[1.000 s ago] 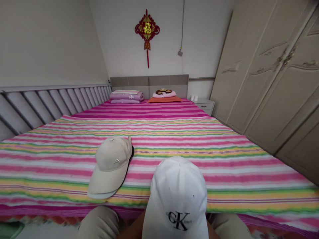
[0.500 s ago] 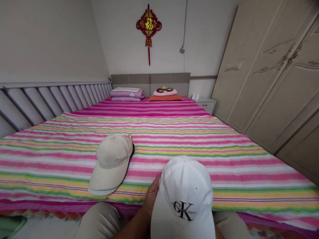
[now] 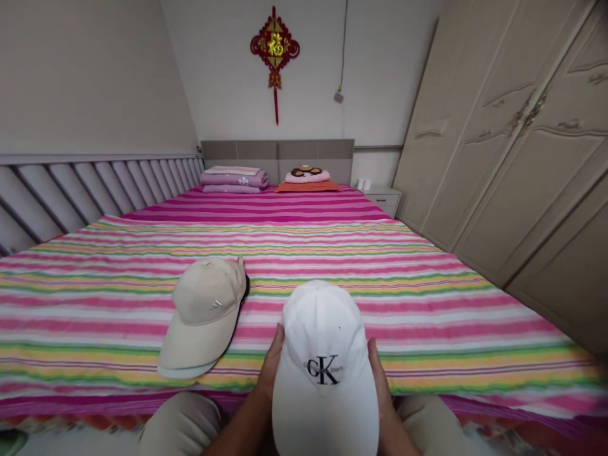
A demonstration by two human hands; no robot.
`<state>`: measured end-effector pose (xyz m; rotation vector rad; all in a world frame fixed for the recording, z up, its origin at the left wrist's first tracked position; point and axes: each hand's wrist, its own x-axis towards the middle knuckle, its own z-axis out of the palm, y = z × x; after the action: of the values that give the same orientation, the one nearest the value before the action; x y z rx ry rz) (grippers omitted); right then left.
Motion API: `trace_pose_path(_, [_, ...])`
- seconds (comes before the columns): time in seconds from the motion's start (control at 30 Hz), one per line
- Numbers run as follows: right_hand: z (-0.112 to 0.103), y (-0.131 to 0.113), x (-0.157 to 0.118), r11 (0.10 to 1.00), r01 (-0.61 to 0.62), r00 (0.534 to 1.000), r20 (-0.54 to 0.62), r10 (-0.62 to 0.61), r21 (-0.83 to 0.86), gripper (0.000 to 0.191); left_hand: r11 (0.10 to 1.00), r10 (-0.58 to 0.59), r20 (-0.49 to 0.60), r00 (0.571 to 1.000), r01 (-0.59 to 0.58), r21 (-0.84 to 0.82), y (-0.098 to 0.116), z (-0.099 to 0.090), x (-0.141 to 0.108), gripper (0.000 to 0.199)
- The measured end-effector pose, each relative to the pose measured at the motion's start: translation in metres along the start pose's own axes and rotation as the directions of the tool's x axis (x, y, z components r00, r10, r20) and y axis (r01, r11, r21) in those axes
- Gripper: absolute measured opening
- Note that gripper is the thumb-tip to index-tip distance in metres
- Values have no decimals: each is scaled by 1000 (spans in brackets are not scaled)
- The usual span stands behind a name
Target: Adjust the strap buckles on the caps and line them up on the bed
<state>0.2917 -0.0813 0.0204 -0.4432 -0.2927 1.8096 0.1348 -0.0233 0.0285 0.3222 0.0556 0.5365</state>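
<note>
A white baseball cap [image 3: 323,345] with black CK lettering is held up between both hands, its brim pointing toward me. My left hand [image 3: 273,361] grips its left side, with the thumb showing along the edge and the other fingers hidden. On the opposite side my right hand [image 3: 379,373] holds the cap the same way, fingers mostly behind it. To the left, a beige cap [image 3: 206,307] with a small striped logo lies on the striped bedspread [image 3: 427,316], its brim also toward me and apart from my hands.
Folded purple bedding [image 3: 235,180] and an orange pillow [image 3: 308,187] with a pink folded item lie by the headboard [image 3: 308,152]. A slatted rail [image 3: 95,187] runs along the left. At right stand a nightstand [image 3: 384,199] and a tall wardrobe [image 3: 498,145].
The white cap has moved left and slightly up, away from me. My right hand, hidden behind the cap before, now shows at its right side. The view has turned slightly right.
</note>
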Motion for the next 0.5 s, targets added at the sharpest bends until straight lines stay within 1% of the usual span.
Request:
trace_pose_path(0.03, [0, -4, -1, 999, 19, 1000, 4, -19, 30, 50, 1000, -1, 0, 1000, 1, -5, 0, -1, 0, 72])
trace_pose_path(0.1, [2, -10, -3, 997, 36, 999, 18, -37, 69, 52, 1000, -5, 1, 1000, 5, -13, 0, -4, 0, 72])
trace_pose_path(0.27, [6, -13, -1, 993, -110, 990, 92, 106, 35, 55, 1000, 25, -4, 1000, -25, 7, -3, -6, 1, 70])
trace_pose_path(0.37, [7, -10, 1, 991, -123, 987, 114, 116, 55, 53, 998, 50, -2, 999, -50, 22, -3, -5, 1, 70])
trace_pose_path(0.5, [9, -10, -1, 991, -113, 989, 103, 105, 71, 52, 997, 71, 0, 998, -71, 18, -2, -6, 0, 71])
